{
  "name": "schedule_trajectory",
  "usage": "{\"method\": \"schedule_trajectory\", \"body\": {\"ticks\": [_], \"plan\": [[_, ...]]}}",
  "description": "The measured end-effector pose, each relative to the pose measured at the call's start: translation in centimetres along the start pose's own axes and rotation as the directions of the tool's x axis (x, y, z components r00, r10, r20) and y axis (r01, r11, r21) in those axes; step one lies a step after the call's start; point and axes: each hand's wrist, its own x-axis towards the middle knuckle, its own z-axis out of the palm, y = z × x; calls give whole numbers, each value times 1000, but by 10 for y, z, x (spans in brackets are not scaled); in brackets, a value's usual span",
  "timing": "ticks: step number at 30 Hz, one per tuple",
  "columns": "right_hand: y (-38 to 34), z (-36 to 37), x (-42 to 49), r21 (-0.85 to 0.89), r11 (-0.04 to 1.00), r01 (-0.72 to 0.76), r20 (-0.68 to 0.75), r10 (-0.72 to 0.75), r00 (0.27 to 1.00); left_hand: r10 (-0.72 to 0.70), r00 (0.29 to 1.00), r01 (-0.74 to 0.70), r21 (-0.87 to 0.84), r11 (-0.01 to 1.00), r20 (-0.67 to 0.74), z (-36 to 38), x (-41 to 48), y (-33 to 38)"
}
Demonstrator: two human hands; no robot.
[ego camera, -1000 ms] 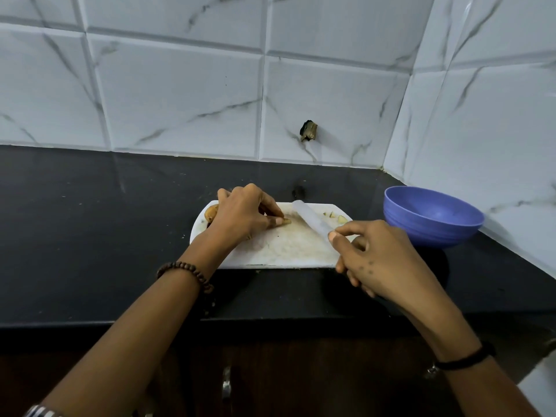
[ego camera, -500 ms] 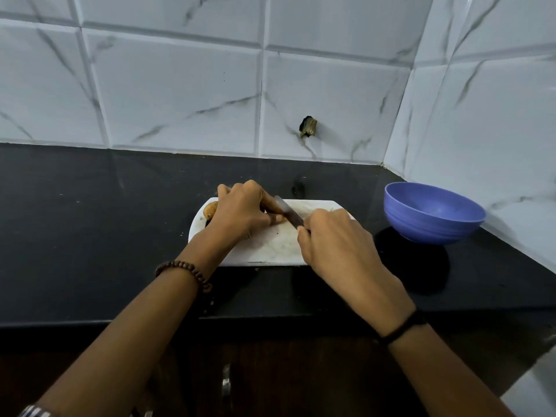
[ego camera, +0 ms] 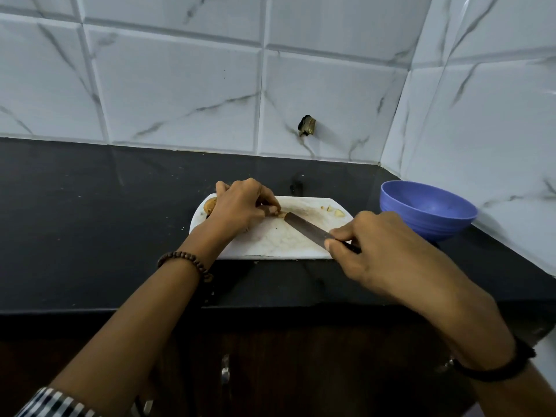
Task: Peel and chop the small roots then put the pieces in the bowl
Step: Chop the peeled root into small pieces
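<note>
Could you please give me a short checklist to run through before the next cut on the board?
1. Hold on the knife: the right hand has its grip round the handle. Ok.
2. The root piece steadied: the left hand pinches it down on the cutting board. Ok.
3. Left fingertips clear of the blade: the knife tip lies right beside them. Cannot tell.
4. The bowl ready: it stands upright just right of the board. Ok.
5. The cut pieces moved to the bowl: they lie at the board's far right corner. Not ok.
</note>
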Motion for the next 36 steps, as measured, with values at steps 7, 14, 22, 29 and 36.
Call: {"method": "schedule_trajectory", "body": {"ticks": [7,14,22,29,36], "plan": [[16,-2,0,151,988,-39,-68,50,996,101,993,-105,68,992,59,4,1,0],[4,23,10,111,992,-54,-63,62,996,79,994,-86,81,993,82,2,2,1],[-1,32,29,92,994,-54,-135,66,989,38,999,-34,95,995,-38,8,-1,5],[-8,33,24,122,991,-47,-161,66,985,20,996,-9,127,992,-85,11,-1,8],[-22,42,30,29,994,-109,-117,112,987,24,997,-16,104,994,-77,14,1,7]]}}
